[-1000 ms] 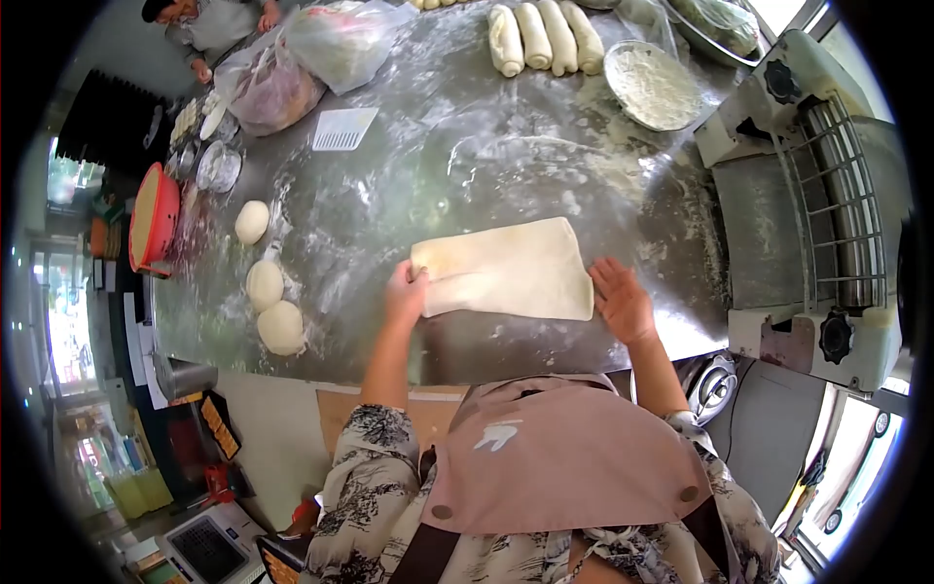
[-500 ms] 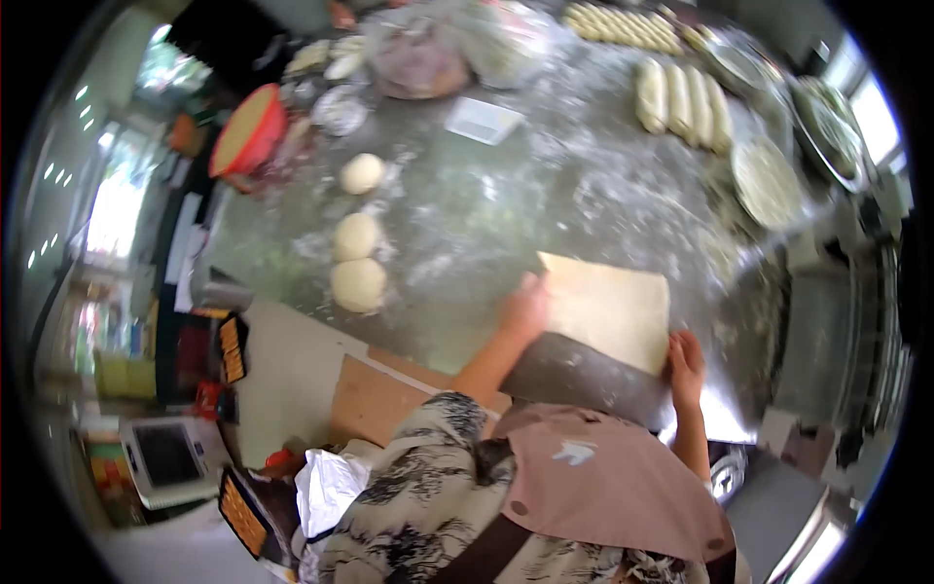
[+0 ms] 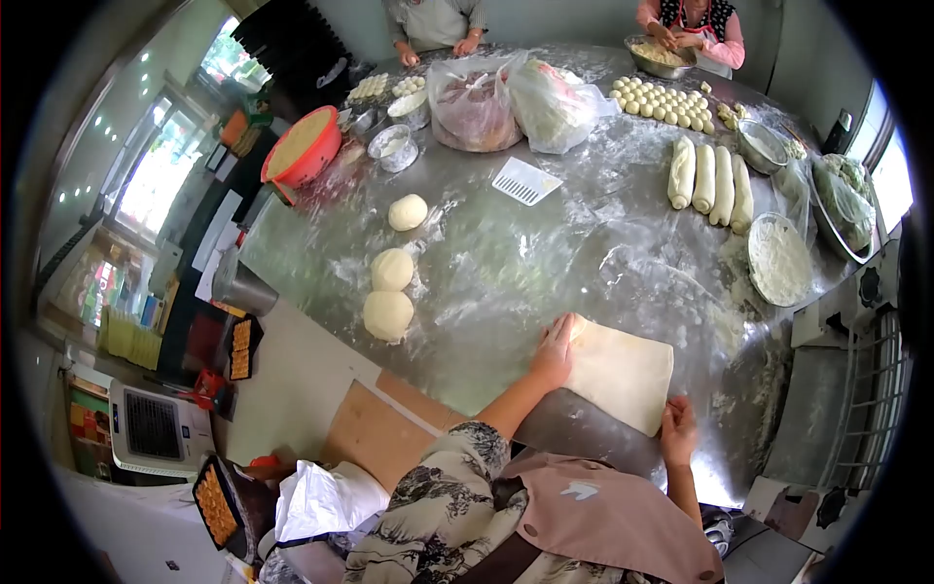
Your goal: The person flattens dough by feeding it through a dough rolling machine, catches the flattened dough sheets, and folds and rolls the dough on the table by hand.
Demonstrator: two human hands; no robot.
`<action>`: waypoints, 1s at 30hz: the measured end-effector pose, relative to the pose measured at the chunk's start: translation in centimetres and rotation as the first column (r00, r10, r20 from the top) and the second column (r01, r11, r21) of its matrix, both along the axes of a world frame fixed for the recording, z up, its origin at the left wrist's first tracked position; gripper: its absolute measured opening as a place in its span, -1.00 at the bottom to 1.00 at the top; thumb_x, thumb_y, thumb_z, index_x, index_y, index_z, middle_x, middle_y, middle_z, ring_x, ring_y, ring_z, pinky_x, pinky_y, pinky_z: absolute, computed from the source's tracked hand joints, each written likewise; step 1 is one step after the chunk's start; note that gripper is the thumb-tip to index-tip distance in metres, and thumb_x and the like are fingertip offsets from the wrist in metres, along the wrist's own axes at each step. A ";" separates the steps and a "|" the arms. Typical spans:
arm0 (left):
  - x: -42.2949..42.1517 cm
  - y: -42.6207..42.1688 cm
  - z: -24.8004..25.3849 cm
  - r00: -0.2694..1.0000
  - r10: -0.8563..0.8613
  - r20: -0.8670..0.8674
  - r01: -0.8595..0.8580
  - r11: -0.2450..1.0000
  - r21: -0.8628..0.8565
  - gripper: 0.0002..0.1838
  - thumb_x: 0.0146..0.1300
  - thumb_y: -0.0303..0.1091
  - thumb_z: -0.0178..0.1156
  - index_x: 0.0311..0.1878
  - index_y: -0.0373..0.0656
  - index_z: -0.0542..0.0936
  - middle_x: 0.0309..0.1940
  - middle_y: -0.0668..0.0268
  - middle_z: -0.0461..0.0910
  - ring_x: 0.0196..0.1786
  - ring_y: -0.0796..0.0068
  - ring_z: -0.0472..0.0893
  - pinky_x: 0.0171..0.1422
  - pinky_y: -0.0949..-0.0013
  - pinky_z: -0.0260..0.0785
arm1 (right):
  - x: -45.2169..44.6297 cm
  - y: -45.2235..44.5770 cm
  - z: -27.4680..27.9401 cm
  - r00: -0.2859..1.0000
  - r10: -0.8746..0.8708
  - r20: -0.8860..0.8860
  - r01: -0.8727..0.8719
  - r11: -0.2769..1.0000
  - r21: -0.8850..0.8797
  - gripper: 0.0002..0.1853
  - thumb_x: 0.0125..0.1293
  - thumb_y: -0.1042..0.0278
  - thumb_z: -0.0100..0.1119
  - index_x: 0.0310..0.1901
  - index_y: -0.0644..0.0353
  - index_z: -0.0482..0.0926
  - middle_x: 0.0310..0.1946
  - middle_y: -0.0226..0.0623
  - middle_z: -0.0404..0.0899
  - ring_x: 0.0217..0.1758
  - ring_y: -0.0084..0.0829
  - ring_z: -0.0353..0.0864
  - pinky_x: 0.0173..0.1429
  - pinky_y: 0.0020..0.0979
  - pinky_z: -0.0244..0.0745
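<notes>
Fingers of the left hand (image 3: 552, 360) together at the ten-o'clock corner of a dough sheet (image 3: 620, 378), right hand (image 3: 679, 432) curled at its four-o'clock edge, cannot tell if either clamps, sheet on metal worktable (image 3: 477, 355), view's four o'clock

No text, label, brand, number or sign I can read from here. Pale print (image 3: 581, 490) on the apron (image 3: 623, 516): no letters made out. White appliance (image 3: 156, 428): markings too small.

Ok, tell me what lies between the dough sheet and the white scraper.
Only flour-dusted tabletop lies between the dough sheet and the white scraper, as the head view shows.
</notes>
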State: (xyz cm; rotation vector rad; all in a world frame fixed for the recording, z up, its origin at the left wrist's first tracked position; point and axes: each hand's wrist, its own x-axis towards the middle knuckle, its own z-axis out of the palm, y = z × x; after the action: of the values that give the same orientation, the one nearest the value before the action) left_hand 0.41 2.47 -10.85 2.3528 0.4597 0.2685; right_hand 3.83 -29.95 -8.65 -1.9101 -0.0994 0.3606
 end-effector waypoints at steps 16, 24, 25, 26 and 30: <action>2.3 -3.1 -0.5 0.983 0.148 0.105 -0.139 0.987 -0.085 -0.36 0.40 -0.19 -0.04 0.48 -0.19 0.09 0.47 0.04 0.10 0.53 0.00 0.03 0.54 -0.01 -0.13 | -1.8 1.9 1.8 0.767 0.321 0.556 -0.134 0.927 -0.350 -0.60 0.26 0.53 0.05 0.16 0.31 0.38 0.20 0.08 0.34 0.22 0.09 0.37 0.31 -0.08 0.32; 3.0 -8.8 4.1 0.932 0.200 -0.303 -0.165 0.977 0.138 -0.25 0.42 -0.03 -0.05 0.50 -0.25 -0.03 0.52 -0.05 -0.10 0.56 0.01 -0.09 0.56 0.02 -0.20 | -1.8 1.6 1.4 0.809 0.182 0.559 -0.053 0.970 -0.239 -0.64 0.31 0.51 0.03 0.14 0.33 0.38 0.15 0.06 0.39 0.14 0.08 0.44 0.21 -0.13 0.43; 3.2 -10.8 4.8 0.963 0.121 -0.241 -0.102 0.991 0.090 -0.24 0.42 -0.05 -0.04 0.51 -0.24 -0.06 0.53 -0.03 -0.12 0.56 0.01 -0.10 0.57 0.05 -0.22 | -1.8 1.6 1.3 0.812 0.170 0.559 -0.047 0.973 -0.227 -0.64 0.32 0.51 0.03 0.14 0.32 0.38 0.15 0.06 0.39 0.14 0.08 0.45 0.20 -0.14 0.43; 3.4 -12.3 5.6 0.986 0.020 -0.166 -0.032 0.997 -0.069 -0.23 0.42 -0.07 -0.03 0.51 -0.24 -0.09 0.53 -0.02 -0.14 0.57 0.02 -0.12 0.58 0.08 -0.24 | -1.8 1.5 1.5 0.821 0.142 0.553 -0.026 0.977 -0.212 -0.68 0.36 0.47 0.01 0.13 0.30 0.39 0.13 0.04 0.42 0.13 0.06 0.46 0.19 -0.15 0.45; 3.7 -12.0 7.0 0.994 0.011 0.108 0.018 0.966 -0.258 -0.22 0.41 -0.13 0.00 0.51 -0.27 -0.11 0.54 -0.01 -0.17 0.58 0.04 -0.16 0.60 0.18 -0.28 | -1.6 0.6 1.7 0.865 0.019 0.501 0.037 0.994 -0.103 -0.72 0.43 0.39 -0.05 0.11 0.26 0.41 0.12 0.03 0.44 0.13 0.04 0.47 0.17 -0.16 0.46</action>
State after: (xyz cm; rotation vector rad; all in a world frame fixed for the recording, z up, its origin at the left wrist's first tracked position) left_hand 4.11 -9.54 -3.83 2.0723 0.4113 0.3137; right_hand 2.19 -29.31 -6.94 -2.0737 -0.4244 -0.1535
